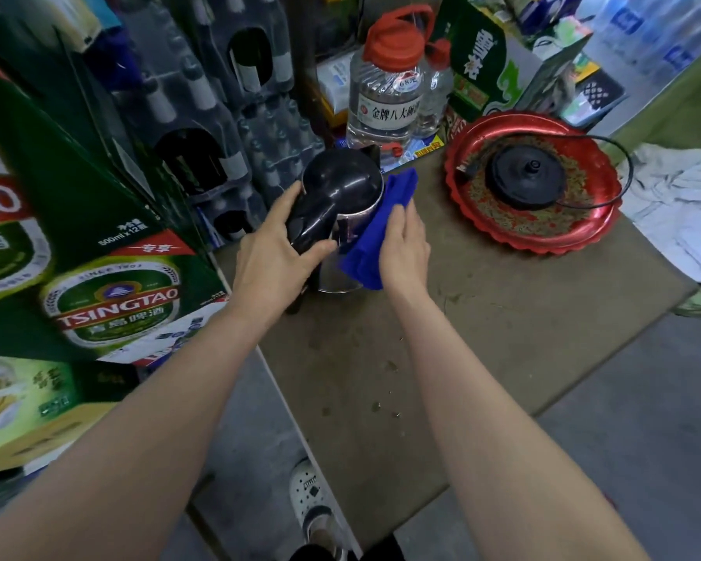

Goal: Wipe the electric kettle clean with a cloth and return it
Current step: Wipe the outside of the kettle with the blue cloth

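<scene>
Hands are meeting at the far left part of a brown, scuffed counter [502, 317], where a steel electric kettle with a black lid and black handle [340, 184] is standing upright near the counter's left edge. The left hand [272, 253] is gripping the kettle's handle, fingers and thumb curling round it. The right hand [405, 244] is lying flat with its fingers nearly straight and together, pressing a bright blue cloth [401, 184] against the kettle's right side; the cloth is sticking out above and below the hand.

Well apart to the right, a round red scalloped tray [563, 244] is sitting on the counter, carrying the kettle's black round base [525, 180], whose black cord [608, 143] is looping over the tray's far rim. A crumpled white rag [672, 204] is lying just right of the tray. A clear plastic jug with a red cap [385, 95] is standing beyond the kettle, and green beer cartons [118, 301] are stacking up on the left.
</scene>
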Available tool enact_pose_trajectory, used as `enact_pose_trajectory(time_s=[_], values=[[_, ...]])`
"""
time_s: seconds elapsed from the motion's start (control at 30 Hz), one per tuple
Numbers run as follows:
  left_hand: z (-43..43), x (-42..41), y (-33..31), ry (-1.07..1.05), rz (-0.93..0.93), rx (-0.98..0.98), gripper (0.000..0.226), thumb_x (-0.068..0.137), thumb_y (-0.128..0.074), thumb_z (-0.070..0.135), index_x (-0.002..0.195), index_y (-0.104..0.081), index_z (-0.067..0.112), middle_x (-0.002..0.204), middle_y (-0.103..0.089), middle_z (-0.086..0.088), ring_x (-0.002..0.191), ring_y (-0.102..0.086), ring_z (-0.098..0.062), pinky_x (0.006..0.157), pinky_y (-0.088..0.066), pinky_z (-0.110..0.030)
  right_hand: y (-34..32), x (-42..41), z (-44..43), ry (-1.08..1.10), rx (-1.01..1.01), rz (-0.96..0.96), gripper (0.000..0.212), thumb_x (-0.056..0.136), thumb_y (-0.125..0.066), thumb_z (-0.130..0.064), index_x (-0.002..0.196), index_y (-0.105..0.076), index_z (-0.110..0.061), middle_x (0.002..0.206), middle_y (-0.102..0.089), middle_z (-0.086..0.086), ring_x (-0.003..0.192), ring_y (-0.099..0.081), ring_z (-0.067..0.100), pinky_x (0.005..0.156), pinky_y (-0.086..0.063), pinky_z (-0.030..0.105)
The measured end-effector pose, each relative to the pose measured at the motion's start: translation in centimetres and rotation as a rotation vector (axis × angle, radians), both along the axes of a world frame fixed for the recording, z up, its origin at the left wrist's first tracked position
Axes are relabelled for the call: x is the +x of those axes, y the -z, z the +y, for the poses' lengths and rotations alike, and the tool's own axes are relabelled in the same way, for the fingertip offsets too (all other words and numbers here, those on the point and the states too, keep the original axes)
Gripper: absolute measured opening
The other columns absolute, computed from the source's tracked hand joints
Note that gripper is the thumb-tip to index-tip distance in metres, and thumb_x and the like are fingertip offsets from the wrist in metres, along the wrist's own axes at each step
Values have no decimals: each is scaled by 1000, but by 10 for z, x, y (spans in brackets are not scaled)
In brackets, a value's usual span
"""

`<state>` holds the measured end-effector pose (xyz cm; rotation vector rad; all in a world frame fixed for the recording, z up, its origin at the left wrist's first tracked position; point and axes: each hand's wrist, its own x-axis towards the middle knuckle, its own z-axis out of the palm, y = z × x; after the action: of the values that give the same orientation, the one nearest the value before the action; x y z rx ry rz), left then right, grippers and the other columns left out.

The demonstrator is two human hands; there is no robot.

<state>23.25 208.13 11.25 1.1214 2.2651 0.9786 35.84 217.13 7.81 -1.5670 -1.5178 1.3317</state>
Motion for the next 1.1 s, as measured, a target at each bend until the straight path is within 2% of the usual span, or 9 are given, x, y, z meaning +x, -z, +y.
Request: enact_pose_trajectory(time_s=[0.13,0.23,0.37,0.63,0.73,0.8,0.87,1.0,1.1], values=[[0,1,3,-24,-4,2,84,76,-76,43,147,-32,42,135,-61,4,124,-56,-21,105,-43,-33,21,1,-1,60,-234,22,54,108,-25,-43,159,-31,-27,160,-43,5,147,-40,27,122,-28,46],[-2,0,6,-29,-5,9,83,75,-75,44,147,-32,43,134,-62,5,122,-58,-20,104,-45,-35,-2,4,-52,-3,49,8,50,108,-39,-30,157,-36,-23,158,-43,3,145,-39,18,120,-29,35],[-2,0,7,-17,-5,20,83,76,-77,42,147,-34,41,131,-62,11,97,-52,5,90,-37,-12,-20,-5,-19,-23,239,-14,47,109,-38,-32,155,-38,-28,157,-43,-1,141,-31,13,117,-20,25],[1,-3,7,-28,-49,49,83,74,-79,39,145,-37,41,135,-59,13,111,-48,7,96,-33,-8,42,-7,-12,108,-270,209,67,100,-26,-56,161,-25,-27,166,-33,0,152,-31,19,127,-22,44],[1,-4,9,-16,-51,50,82,75,-79,38,146,-37,39,134,-58,14,107,-45,14,87,-27,7,15,-3,-56,44,-16,158,55,109,-35,-37,161,-22,-27,168,-23,-3,153,-21,8,125,-16,18],[2,-5,11,-5,-53,53,83,75,-78,38,147,-36,37,134,-57,14,106,-45,15,86,-26,8,7,-7,-40,5,114,159,51,110,-33,-34,160,-24,-31,166,-23,-5,147,-22,-2,106,-13,-5],[2,-5,11,-6,-66,53,83,75,-78,37,147,-37,37,132,-56,17,107,-46,14,90,-28,4,13,-12,-5,19,71,181,50,111,-29,-39,160,-28,-28,165,-29,-4,148,-25,1,109,-12,2],[2,-5,10,-17,-97,74,83,73,-80,34,146,-39,36,120,-51,26,107,-45,16,88,-27,8,36,-11,26,76,-283,246,79,90,-30,-71,158,-34,-30,163,-39,-6,150,-36,15,126,-25,42],[1,-3,8,-24,-113,84,84,72,-80,38,145,-39,37,125,-55,24,111,-50,11,93,-31,3,33,-9,-18,51,-118,174,67,99,-31,-55,161,-25,-29,168,-29,-4,154,-27,14,128,-20,41]])
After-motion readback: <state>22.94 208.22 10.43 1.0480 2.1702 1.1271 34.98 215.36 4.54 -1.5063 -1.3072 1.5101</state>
